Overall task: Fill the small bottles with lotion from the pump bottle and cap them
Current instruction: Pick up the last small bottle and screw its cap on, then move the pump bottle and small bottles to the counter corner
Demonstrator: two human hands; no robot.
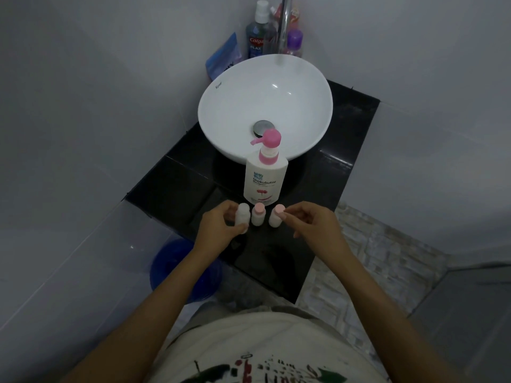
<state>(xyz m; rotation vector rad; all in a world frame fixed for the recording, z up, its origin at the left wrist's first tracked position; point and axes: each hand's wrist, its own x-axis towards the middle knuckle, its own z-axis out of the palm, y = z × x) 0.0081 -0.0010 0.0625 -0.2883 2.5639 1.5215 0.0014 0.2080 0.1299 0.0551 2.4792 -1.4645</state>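
Note:
Three small white bottles stand in a row on the black counter [326,172], just in front of the white pump bottle [264,178] with its pink pump head. My left hand [221,225] grips the left small bottle [242,214], which shows a white top. The middle bottle [258,214] carries a pink cap. My right hand [312,223] pinches the pink cap of the right bottle [276,217] with thumb and forefinger.
A white basin [265,106] sits behind the pump bottle, with a chrome tap [284,26] and several toiletry bottles [258,31] at the back. A blue bucket [177,269] stands on the floor, lower left. Grey walls close in on both sides.

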